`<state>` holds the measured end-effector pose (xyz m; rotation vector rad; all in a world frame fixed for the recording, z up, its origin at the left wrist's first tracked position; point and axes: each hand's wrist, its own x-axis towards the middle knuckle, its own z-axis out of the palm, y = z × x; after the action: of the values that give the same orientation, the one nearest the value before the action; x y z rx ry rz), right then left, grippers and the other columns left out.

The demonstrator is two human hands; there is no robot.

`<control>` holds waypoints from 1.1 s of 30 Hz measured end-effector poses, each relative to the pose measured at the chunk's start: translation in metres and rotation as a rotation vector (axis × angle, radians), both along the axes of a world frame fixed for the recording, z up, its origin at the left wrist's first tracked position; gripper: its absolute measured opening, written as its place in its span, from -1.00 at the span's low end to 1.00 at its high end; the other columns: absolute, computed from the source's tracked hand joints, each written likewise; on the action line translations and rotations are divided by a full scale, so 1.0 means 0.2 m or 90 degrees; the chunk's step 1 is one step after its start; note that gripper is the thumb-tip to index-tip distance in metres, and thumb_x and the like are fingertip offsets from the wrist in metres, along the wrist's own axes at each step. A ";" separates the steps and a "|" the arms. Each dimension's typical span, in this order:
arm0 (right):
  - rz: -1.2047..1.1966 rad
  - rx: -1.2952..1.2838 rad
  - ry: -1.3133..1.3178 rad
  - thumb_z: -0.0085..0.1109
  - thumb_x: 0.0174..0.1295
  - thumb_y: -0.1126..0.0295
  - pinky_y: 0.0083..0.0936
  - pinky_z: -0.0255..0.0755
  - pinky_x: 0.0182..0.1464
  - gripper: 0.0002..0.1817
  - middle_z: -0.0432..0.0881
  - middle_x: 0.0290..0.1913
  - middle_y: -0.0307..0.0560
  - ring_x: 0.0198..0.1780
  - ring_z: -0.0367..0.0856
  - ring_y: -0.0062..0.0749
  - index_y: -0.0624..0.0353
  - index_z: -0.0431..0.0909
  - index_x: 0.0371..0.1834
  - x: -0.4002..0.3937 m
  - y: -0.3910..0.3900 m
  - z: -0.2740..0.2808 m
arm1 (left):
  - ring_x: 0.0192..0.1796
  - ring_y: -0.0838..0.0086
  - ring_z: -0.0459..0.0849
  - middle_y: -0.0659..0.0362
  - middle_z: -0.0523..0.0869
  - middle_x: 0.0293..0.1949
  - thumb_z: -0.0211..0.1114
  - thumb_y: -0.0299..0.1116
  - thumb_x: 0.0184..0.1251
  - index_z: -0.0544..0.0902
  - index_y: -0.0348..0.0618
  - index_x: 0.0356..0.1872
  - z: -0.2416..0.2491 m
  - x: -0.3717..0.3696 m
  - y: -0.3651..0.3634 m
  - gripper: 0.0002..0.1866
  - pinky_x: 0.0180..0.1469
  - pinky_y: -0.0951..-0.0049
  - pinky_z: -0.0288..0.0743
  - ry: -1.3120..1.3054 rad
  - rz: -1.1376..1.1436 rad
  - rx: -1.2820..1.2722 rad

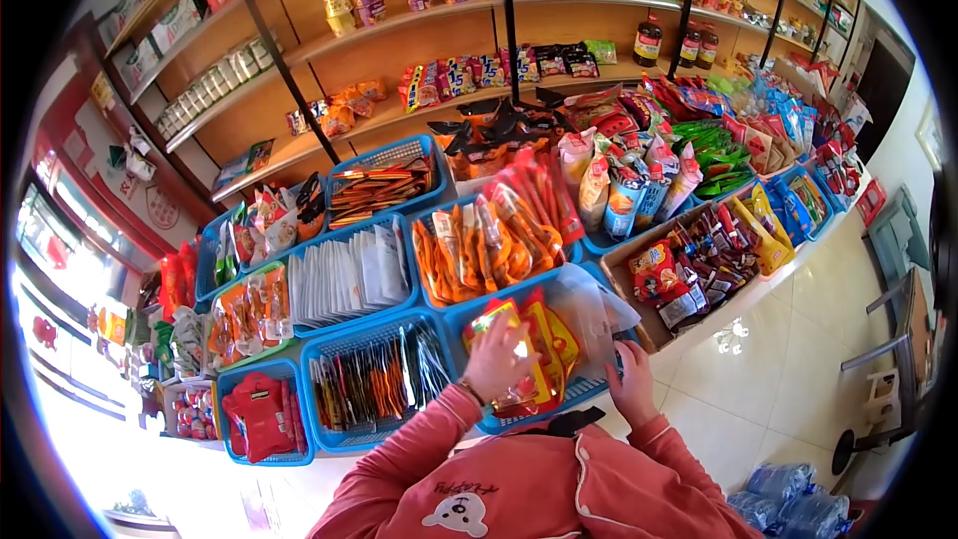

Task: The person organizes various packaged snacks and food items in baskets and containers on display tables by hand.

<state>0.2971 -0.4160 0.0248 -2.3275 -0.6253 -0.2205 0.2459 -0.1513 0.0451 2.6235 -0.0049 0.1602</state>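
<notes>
A blue basket at the front centre holds red and yellow packets and a clear plastic bag along its right side. Over the left part of this basket, my left hand has its fingers closed around the edge of a red and yellow packet. My right hand is at the basket's right rim, its fingers bent at the lower edge of the clear bag. Something dark shows between its thumb and fingers, too small to name.
Left of that basket is one with dark and orange packets; behind are white packets and orange packets. A cardboard box of snacks stands right. Shelves rise behind. Wrapped bottles lie on the floor.
</notes>
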 end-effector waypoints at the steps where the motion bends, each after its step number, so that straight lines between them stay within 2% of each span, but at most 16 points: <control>1: -0.021 0.032 -0.002 0.26 0.15 0.40 -0.25 0.42 0.09 -0.56 0.49 0.07 0.13 0.07 0.48 0.07 0.20 0.46 0.12 -0.02 -0.02 -0.01 | 0.37 -0.02 0.29 -0.11 0.32 0.32 0.30 -0.06 0.20 0.47 -0.11 0.23 -0.01 0.01 0.08 -0.40 0.31 -0.08 0.23 -0.062 0.000 -0.007; 5: -0.018 0.031 0.028 0.26 0.15 0.41 -0.24 0.43 0.09 -0.55 0.50 0.09 0.17 0.09 0.49 0.06 0.26 0.44 0.12 -0.08 -0.02 -0.03 | 0.35 0.03 0.33 -0.08 0.42 0.27 0.31 -0.20 0.18 0.48 -0.19 0.19 -0.02 0.20 0.35 -0.45 0.33 0.07 0.22 -0.120 0.080 0.018; 9: -0.024 0.028 0.030 0.26 0.15 0.41 -0.24 0.40 0.13 -0.51 0.52 0.07 0.16 0.09 0.49 0.04 0.26 0.41 0.16 -0.07 0.00 -0.02 | 0.36 0.05 0.32 -0.06 0.38 0.31 0.33 -0.20 0.22 0.46 -0.21 0.19 0.01 0.49 0.42 -0.46 0.34 0.14 0.23 -0.209 0.057 0.015; 12: -0.007 0.010 0.009 0.26 0.13 0.40 -0.25 0.40 0.11 -0.50 0.54 0.03 0.15 0.06 0.49 0.03 0.26 0.40 0.16 -0.07 -0.01 -0.05 | 0.45 0.12 0.18 0.03 0.26 0.41 0.26 -0.03 0.27 0.41 -0.09 0.27 0.00 0.69 0.40 -0.39 0.40 -0.01 0.07 -0.200 0.076 0.098; 13: -0.015 0.009 0.007 0.26 0.13 0.40 -0.25 0.40 0.11 -0.50 0.54 0.03 0.15 0.06 0.49 0.03 0.26 0.40 0.16 -0.07 -0.02 -0.05 | 0.50 0.17 0.07 0.09 0.17 0.46 0.15 0.09 0.32 0.39 -0.03 0.32 0.01 0.74 0.40 -0.37 0.42 -0.13 -0.04 -0.123 0.087 0.125; 15: -0.001 -0.042 -0.005 0.26 0.12 0.40 -0.25 0.40 0.06 -0.48 0.55 -0.02 0.13 0.00 0.50 0.02 0.27 0.39 0.17 -0.07 -0.02 -0.06 | 0.54 0.23 -0.03 0.18 0.05 0.51 0.01 0.21 0.35 0.29 0.11 0.40 -0.01 0.82 0.43 -0.32 0.44 -0.18 -0.14 0.013 0.114 0.213; 16: 0.008 -0.037 -0.042 0.26 0.10 0.42 -0.25 0.40 0.03 -0.47 0.56 -0.06 0.12 -0.04 0.51 0.00 0.28 0.38 0.17 -0.06 -0.02 -0.08 | 0.54 0.27 -0.06 0.23 -0.01 0.53 -0.10 0.28 0.37 0.16 0.25 0.46 -0.01 0.82 0.45 -0.29 0.44 -0.20 -0.21 0.147 0.145 0.151; 17: 0.002 -0.036 -0.041 0.26 0.10 0.42 -0.25 0.40 0.03 -0.47 0.56 -0.06 0.12 -0.04 0.51 0.00 0.28 0.38 0.17 -0.06 -0.01 -0.08 | 0.54 0.26 -0.05 0.25 -0.03 0.53 -0.14 0.30 0.37 0.11 0.33 0.47 -0.06 0.83 0.48 -0.30 0.44 -0.21 -0.22 0.111 0.150 0.250; 20: 0.004 -0.054 -0.056 0.27 0.09 0.43 -0.24 0.39 0.03 -0.47 0.57 -0.09 0.10 -0.05 0.51 -0.02 0.29 0.38 0.16 -0.07 -0.02 -0.09 | 0.54 0.23 -0.06 0.24 -0.02 0.53 -0.14 0.30 0.37 0.12 0.29 0.47 -0.10 0.85 0.49 -0.29 0.44 -0.22 -0.24 0.112 0.144 0.231; 23: -0.002 -0.044 -0.086 0.26 0.07 0.45 -0.24 0.39 0.02 -0.46 0.57 -0.12 0.08 -0.08 0.52 -0.04 0.30 0.38 0.16 -0.05 -0.01 -0.11 | 0.52 0.21 0.01 0.16 0.10 0.50 -0.01 0.21 0.34 0.31 0.15 0.39 0.05 0.87 0.43 -0.34 0.43 -0.25 -0.26 0.151 0.206 0.059; 25: 0.015 -0.025 -0.099 0.26 0.07 0.46 -0.25 0.39 -0.01 -0.46 0.57 -0.17 0.07 -0.12 0.52 -0.07 0.31 0.39 0.15 -0.06 -0.02 -0.12 | 0.52 0.21 0.01 0.15 0.14 0.47 0.11 0.15 0.30 0.37 0.01 0.33 0.09 0.98 0.36 -0.33 0.41 -0.26 -0.22 0.050 0.199 0.129; 26: 0.007 -0.026 -0.099 0.26 0.07 0.46 -0.25 0.39 -0.01 -0.46 0.57 -0.17 0.07 -0.12 0.52 -0.07 0.31 0.39 0.15 -0.07 -0.03 -0.13 | 0.50 0.21 0.06 0.12 0.21 0.43 0.23 -0.01 0.24 0.43 -0.08 0.26 0.08 1.03 0.32 -0.39 0.41 -0.24 -0.17 -0.086 0.150 0.167; 29: 0.023 -0.032 -0.101 0.27 0.06 0.47 -0.27 0.38 -0.04 -0.47 0.57 -0.20 0.05 -0.15 0.52 -0.09 0.31 0.40 0.15 -0.05 -0.02 -0.13 | 0.50 0.26 0.07 0.13 0.25 0.41 0.24 -0.07 0.23 0.41 -0.14 0.26 0.10 1.25 0.19 -0.39 0.42 -0.18 -0.16 -0.157 -0.035 0.238; 30: 0.024 -0.030 -0.101 0.27 0.06 0.47 -0.27 0.37 -0.05 -0.47 0.57 -0.21 0.04 -0.16 0.52 -0.10 0.31 0.40 0.15 -0.05 -0.02 -0.12 | 0.51 0.30 0.04 0.18 0.22 0.44 0.16 0.02 0.27 0.37 -0.13 0.32 0.12 1.30 0.16 -0.34 0.44 -0.14 -0.18 -0.123 -0.071 0.341; 31: 0.027 -0.028 -0.100 0.27 0.06 0.47 -0.28 0.37 -0.06 -0.47 0.57 -0.22 0.03 -0.17 0.52 -0.11 0.31 0.40 0.15 -0.06 -0.02 -0.11 | 0.51 0.30 0.04 0.18 0.22 0.44 0.16 0.02 0.27 0.37 -0.13 0.32 0.14 1.35 0.16 -0.34 0.44 -0.14 -0.18 -0.125 -0.066 0.333; 33: 0.040 -0.014 -0.084 0.24 -0.02 0.54 -0.25 0.38 -0.09 -0.46 0.56 -0.21 0.09 -0.17 0.51 -0.04 0.33 0.42 0.12 -0.06 -0.02 -0.10 | 0.54 0.35 -0.02 0.20 0.13 0.49 0.04 0.13 0.32 0.28 -0.06 0.40 0.16 1.40 0.21 -0.29 0.45 -0.11 -0.18 0.026 -0.043 0.458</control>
<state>0.2860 -0.4208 0.0040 -2.3246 -0.7679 -0.3419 0.5258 -0.1083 0.0776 3.3375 -0.1656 0.0912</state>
